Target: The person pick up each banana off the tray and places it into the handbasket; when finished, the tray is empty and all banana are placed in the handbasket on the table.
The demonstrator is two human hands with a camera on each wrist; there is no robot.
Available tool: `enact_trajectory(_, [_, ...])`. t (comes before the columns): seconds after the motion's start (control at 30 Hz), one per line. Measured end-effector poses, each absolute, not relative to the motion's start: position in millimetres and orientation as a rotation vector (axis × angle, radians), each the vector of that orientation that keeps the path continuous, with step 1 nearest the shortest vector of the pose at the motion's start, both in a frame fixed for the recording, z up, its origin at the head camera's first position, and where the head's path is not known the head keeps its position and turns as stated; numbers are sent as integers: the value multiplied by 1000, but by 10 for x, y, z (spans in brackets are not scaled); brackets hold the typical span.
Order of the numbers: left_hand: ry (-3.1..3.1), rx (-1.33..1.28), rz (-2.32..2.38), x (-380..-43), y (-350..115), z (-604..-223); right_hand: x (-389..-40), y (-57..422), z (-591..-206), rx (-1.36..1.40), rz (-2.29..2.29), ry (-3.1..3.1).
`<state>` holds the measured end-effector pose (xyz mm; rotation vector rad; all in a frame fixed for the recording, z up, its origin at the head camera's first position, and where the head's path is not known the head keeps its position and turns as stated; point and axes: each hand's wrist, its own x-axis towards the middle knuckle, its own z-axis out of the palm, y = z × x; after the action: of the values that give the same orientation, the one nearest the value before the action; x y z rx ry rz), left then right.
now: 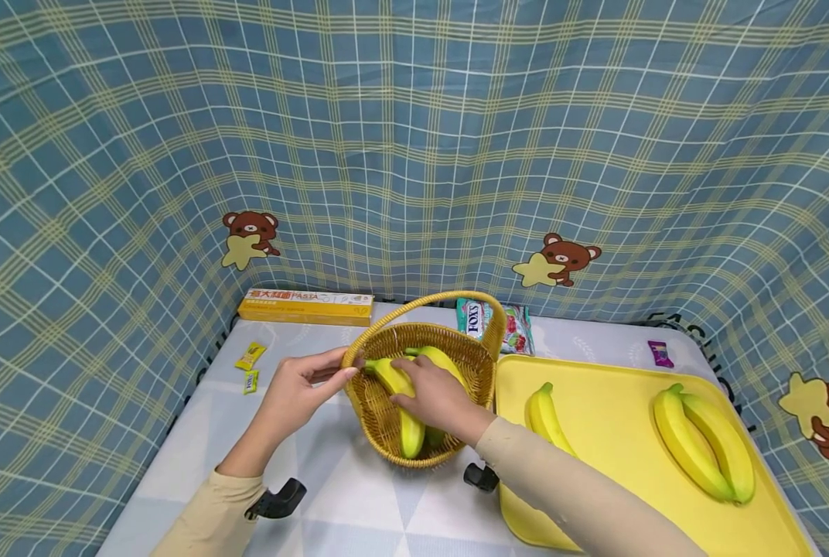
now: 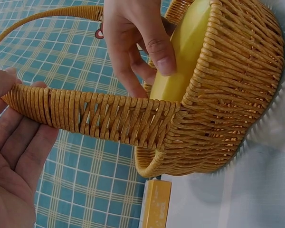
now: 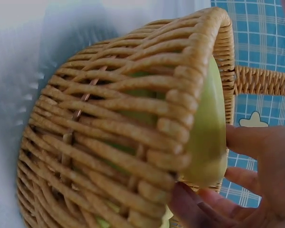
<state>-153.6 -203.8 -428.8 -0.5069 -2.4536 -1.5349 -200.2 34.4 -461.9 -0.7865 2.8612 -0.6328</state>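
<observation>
A woven wicker basket (image 1: 375, 414) stands on the table with its arched handle (image 1: 421, 300) up. At the handle's left side my left hand (image 1: 296, 396) pinches it between thumb and fingers; the left wrist view shows the thumb on one side and the fingers across the other. My right hand (image 1: 438, 393) reaches into the basket and grips a banana (image 1: 411, 435), its thumb and fingers against the peel. Another banana (image 1: 442, 358) lies beside it, partly hidden under the right hand. In the right wrist view, yellow-green peel (image 3: 206, 142) shows above the rim.
On the right, a yellow tray (image 1: 609, 387) bears a single banana (image 1: 545, 414) and a pair of bananas (image 1: 700, 445). Behind stand a pasta box (image 1: 306, 307) and a FOX'S candy bag (image 1: 519, 329). Small wrapped candies (image 1: 250, 356) lie left; a purple one (image 1: 660, 353) lies right.
</observation>
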Motion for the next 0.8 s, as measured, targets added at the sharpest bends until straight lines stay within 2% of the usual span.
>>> enact_trajectory(0.47, [-2463,-481,-1515,-1526,-2027,-4284,-1977,463,-4574,-789,-675,2854])
enact_trajectory(0.8, [-2460,-482,-1521,-1523,-2023,-4277,-1894,722,-4500,-771,-737,2867])
